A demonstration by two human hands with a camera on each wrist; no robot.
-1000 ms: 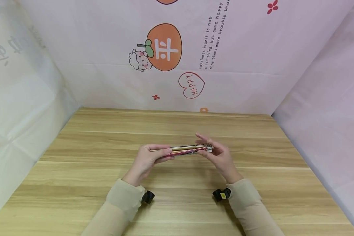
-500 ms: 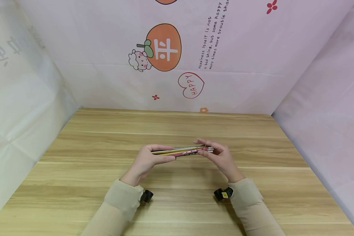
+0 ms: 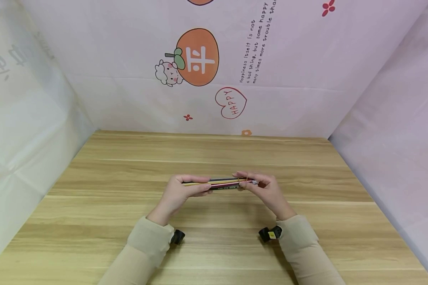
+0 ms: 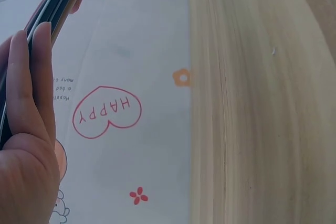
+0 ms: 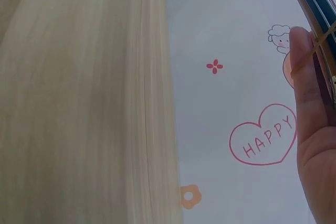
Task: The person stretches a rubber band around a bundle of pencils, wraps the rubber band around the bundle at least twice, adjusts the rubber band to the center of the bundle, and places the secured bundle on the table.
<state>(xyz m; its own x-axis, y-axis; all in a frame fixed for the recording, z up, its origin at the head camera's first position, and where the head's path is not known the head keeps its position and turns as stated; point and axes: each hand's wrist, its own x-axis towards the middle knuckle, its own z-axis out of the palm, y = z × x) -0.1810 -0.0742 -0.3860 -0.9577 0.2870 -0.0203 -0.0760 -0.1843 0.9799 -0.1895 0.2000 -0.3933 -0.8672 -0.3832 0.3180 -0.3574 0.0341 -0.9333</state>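
A bundle of several pencils [image 3: 224, 183], yellow, dark red and dark green among them, is held level above the table in the head view. My left hand [image 3: 176, 193] grips its left end, thumb on the near side and fingers beyond. At the other end my right hand [image 3: 269, 194] pinches the bundle close to the silvery pencil ends. A thin tan rubber band [image 5: 317, 47] crosses the pencils there and stretches over a finger in the right wrist view. In the left wrist view, two fingers [image 4: 42, 61] lie along the dark pencils. The palms hide parts of the bundle.
The wood-grain table [image 3: 214, 253] spreads under both hands. A white printed sheet [image 3: 292, 107] rises behind it, and pale sheets flank the left and right sides. A small black camera sits at each sleeve cuff.
The right fingers have come down from a raised position and now lie close along the bundle, with the rubber band around it. The left thumb has shifted, and the pencils have turned slightly.
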